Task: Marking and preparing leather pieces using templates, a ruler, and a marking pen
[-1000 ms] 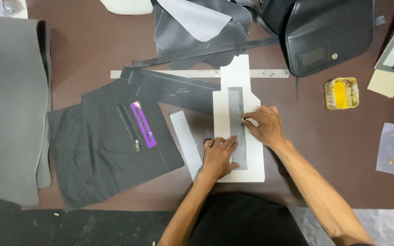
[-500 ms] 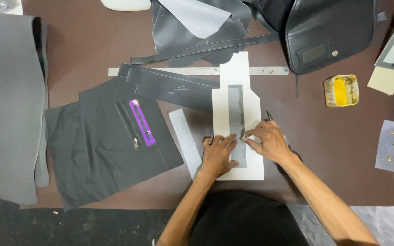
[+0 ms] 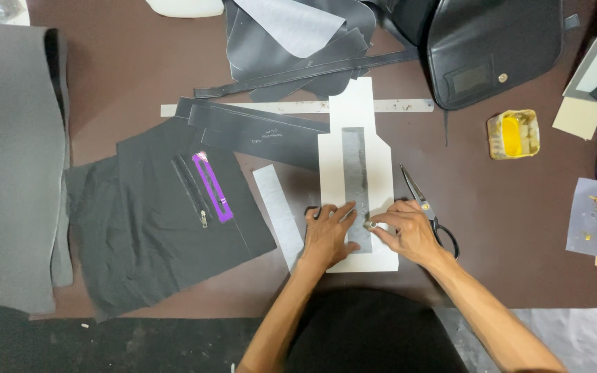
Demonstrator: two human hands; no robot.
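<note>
Two hands press on a white card template [image 3: 357, 183], a flat stiff piece with a narrow neck and cut-off shoulders, lying on the brown surface [image 3: 139, 69]. A dull grey strip [image 3: 356, 186] runs down the template's middle. The left hand [image 3: 327, 235] lies open and flat across the template's lower left part. The right hand [image 3: 403, 231] pinches a small pale tool against the strip's lower end. Black-handled scissors [image 3: 428, 211] lie just right of the template.
</note>
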